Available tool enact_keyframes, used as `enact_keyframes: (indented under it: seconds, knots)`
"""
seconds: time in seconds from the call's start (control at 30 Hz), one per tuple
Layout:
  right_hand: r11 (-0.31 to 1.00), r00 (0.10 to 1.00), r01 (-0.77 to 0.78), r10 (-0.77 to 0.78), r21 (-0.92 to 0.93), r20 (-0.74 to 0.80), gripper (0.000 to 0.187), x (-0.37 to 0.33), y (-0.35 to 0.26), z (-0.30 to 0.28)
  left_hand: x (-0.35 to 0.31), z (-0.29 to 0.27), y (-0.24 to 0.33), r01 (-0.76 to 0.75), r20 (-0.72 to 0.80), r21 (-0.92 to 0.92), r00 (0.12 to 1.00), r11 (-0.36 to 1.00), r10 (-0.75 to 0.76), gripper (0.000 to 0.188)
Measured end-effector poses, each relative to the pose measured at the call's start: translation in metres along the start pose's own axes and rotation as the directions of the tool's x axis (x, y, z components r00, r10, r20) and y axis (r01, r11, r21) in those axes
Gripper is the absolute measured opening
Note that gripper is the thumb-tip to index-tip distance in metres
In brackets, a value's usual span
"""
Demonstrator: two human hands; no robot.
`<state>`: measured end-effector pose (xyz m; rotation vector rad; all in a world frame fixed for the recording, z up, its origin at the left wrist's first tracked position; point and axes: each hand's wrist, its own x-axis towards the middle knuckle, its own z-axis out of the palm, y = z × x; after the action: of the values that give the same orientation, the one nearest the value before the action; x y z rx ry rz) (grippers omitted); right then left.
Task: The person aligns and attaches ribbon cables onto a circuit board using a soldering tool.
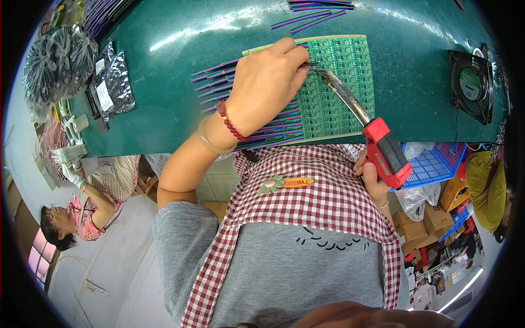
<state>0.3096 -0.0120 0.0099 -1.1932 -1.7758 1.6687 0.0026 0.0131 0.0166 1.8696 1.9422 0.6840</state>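
A panel of many small green circuit boards (pixel 342 87) lies on the table. Rows of thin multi-coloured wires (pixel 279 128) stick out from its left part. My left hand (pixel 268 82) is over those wires with the fingertips pinched around a wire (pixel 310 64) at the panel. In my right hand (pixel 373 183), by the table's front edge, is a red and black soldering gun (pixel 385 150). Its metal barrel slants up and left, and the tip meets the panel close to the left fingertips. My left palm hides part of the wires.
Loose wires (pixel 320 6) lie at the far side of the green table (pixel 180 71). At right stands a black fan (pixel 471 85). Plastic-bagged bundles (pixel 60 65) sit at far left. A blue crate (pixel 432 164) stands beside the table. Another person (pixel 90 216) works at left.
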Motion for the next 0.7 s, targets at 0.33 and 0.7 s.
enact_keyframes:
  seconds: [0.33,0.7]
  knots:
    - [0.998,0.999,0.037,-0.038,0.059,0.018,0.051,-0.009,0.005,-0.003,-0.002,0.001,0.003,0.028,-0.009,0.018,1.000,0.999,-0.028,0.009]
    - [0.987,0.995,0.097,-0.092,-0.128,0.038,0.028,-0.006,0.016,-0.005,-0.002,0.004,0.003,0.020,-0.033,0.018,0.999,1.000,-0.019,0.009]
